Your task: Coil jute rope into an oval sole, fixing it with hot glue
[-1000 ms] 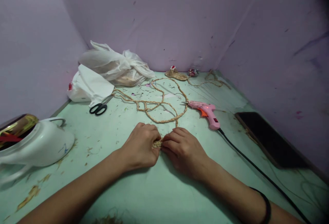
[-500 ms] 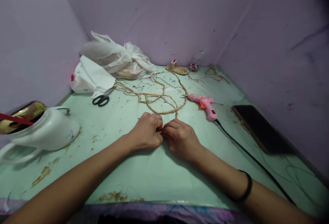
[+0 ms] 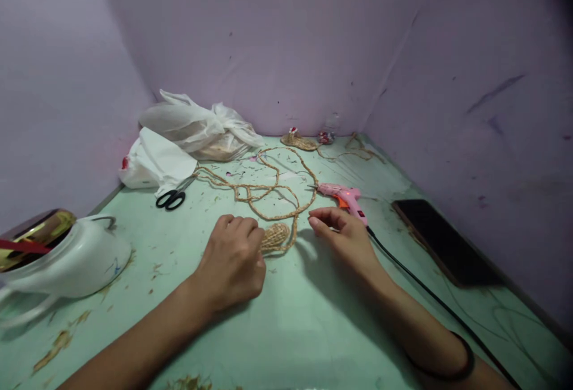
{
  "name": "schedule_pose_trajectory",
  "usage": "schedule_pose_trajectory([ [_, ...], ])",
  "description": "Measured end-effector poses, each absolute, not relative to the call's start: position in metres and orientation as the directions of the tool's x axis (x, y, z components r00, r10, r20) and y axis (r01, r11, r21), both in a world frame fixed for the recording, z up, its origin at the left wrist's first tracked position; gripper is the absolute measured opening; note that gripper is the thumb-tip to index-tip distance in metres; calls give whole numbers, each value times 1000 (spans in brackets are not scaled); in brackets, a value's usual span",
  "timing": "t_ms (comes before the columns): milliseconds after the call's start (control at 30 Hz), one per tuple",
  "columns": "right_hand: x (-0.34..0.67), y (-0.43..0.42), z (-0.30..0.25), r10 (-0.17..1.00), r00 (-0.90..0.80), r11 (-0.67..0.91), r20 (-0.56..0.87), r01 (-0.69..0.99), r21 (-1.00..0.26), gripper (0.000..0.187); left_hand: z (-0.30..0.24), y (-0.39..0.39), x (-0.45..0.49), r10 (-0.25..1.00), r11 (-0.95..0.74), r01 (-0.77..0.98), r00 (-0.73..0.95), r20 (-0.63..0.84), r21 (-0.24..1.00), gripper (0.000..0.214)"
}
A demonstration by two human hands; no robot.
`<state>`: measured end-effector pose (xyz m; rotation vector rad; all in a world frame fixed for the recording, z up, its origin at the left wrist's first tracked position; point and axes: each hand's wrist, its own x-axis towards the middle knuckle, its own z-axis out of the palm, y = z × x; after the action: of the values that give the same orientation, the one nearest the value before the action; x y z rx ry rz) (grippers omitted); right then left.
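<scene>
Left hand (image 3: 233,264) gripping 1 tan, rounded, coiled-fibre piece (image 3: 275,236) low over pale-green desk (image 3: 286,330); right hand (image 3: 342,229) apparently empty, loosely open. Looks part-wound; long tan braided cord (image 3: 273,218) remains loose.

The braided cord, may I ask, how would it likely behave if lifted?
The braided cord would probably droop, given its loose curves. It looks light, being thin. Lifting might tug the woven piece, since the cord seems to meet its edge.

pale green tabletop (image 3: 286,330), brown stains (image 3: 54,351) on tabletop, lilac back wall (image 3: 242,25) behind tabletop, matching left wall (image 3: 49,91) and right wall (image 3: 487,37) flanking tabletop, dark scuffs (image 3: 496,92) right of tabletop, dim light
</scene>
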<state>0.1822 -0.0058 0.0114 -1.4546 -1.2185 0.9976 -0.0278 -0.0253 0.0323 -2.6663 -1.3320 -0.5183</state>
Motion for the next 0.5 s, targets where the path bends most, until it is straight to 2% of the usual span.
schedule_pose_trajectory([
  [100, 172, -7, 15, 953, 37, -291, -302, -175, -941, 23, 37, -20, -35, 605, -677, 734, 595, 529, -51, 19],
  [167, 167, -8, 15, 917, -69, -395, -393, -306, -866, 29, 39, -18, -38, 515, -718, 690, 617, 596, -94, 20],
  [400, 158, -3, 8, 858, -197, -509, -474, -445, -736, 20, 48, -21, -43, 318, -773, 610, 611, 725, -175, 34],
  [500, 155, 12, 14, 831, -272, -555, -485, -461, -692, 20, 54, -30, -44, 338, -827, 554, 621, 707, -92, 37],
])
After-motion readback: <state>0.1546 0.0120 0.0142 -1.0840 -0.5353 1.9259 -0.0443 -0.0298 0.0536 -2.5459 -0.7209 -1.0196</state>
